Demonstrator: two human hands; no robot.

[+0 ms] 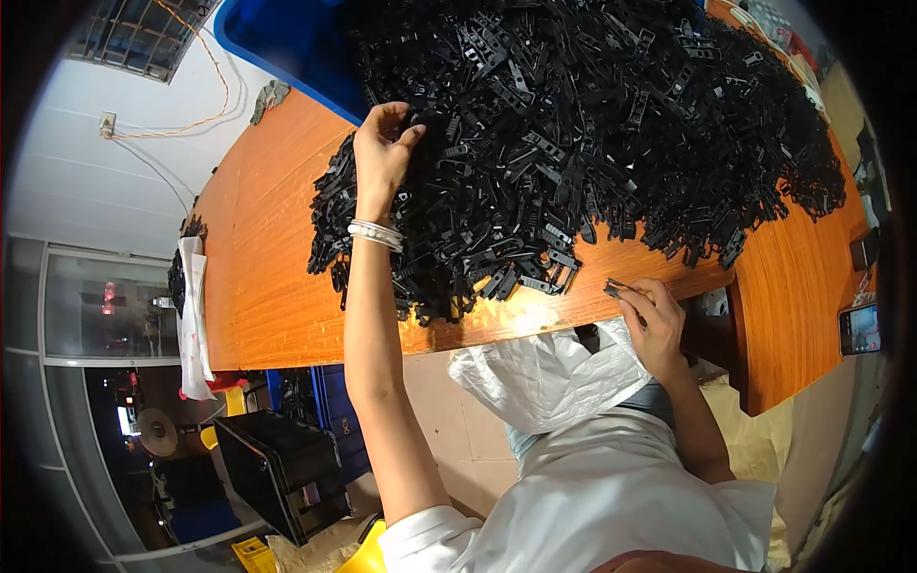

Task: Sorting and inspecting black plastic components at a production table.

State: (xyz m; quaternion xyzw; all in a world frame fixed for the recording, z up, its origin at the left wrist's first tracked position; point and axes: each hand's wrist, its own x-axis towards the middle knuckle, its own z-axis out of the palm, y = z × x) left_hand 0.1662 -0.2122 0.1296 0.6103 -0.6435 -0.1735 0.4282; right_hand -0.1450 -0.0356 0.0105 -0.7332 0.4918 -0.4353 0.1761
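A large heap of small black plastic clip-like parts [535,143] covers much of the wooden table [277,286]. Over the left side of the heap, beside the rim of a blue plastic bin [287,72], is my left hand [382,158]. Its fingers are bent, with a gap between thumb and forefinger; against the dark parts I see nothing held. My right hand [657,323], near the table's front edge, pinches a small black plastic clip [614,287] between thumb and fingers. Below that edge, a white plastic bag [544,382] lies across my lap.
The table's edge [755,382] curves toward me on the right, where a phone [860,330] stands. On the floor at lower left are a black crate [277,473] and a yellow object [368,554]. White sheets [194,315] hang over the table's left end.
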